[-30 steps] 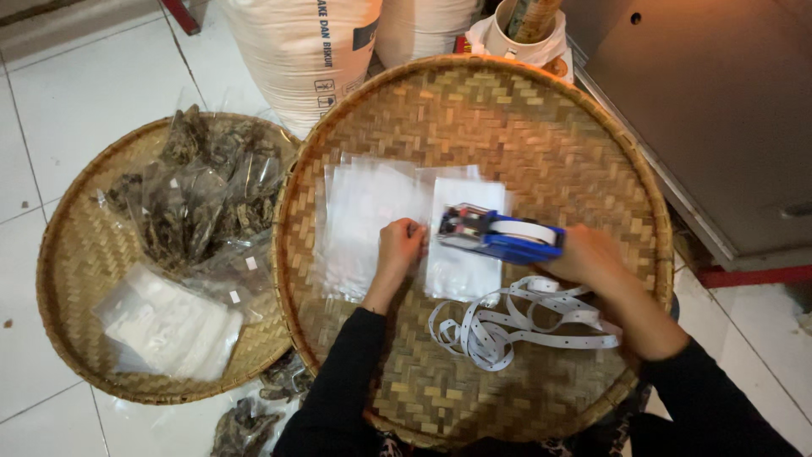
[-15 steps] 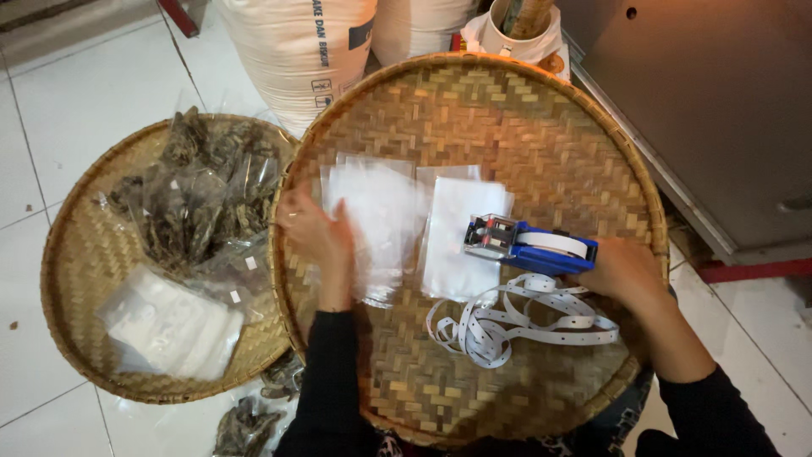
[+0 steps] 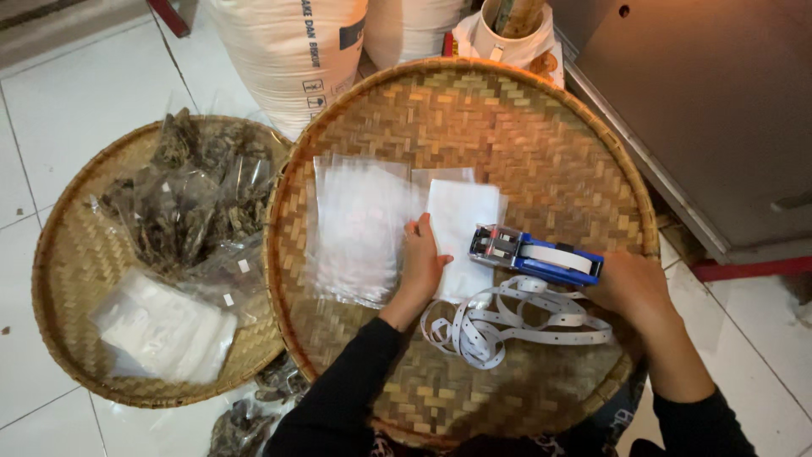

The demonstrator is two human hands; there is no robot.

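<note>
Head view: large woven tray (image 3: 524, 118) carries the work; a smaller woven tray (image 3: 68, 279) to its left holds filled bags (image 3: 190, 199). Clear plastic bags (image 3: 359, 224) lie stacked mid-tray beside a white bag (image 3: 461, 228). Right hand (image 3: 630, 288) closed around blue label gun (image 3: 537, 256), its nose over the white bag. Backing strip (image 3: 507, 317) coils below. Left hand (image 3: 421, 258) open, fingers apparently pressing the white bag's edge.

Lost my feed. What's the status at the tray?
Left hand flat on white pouch. Right hand grips blue label gun. Backing tape coiled below; nothing blocking.
</note>
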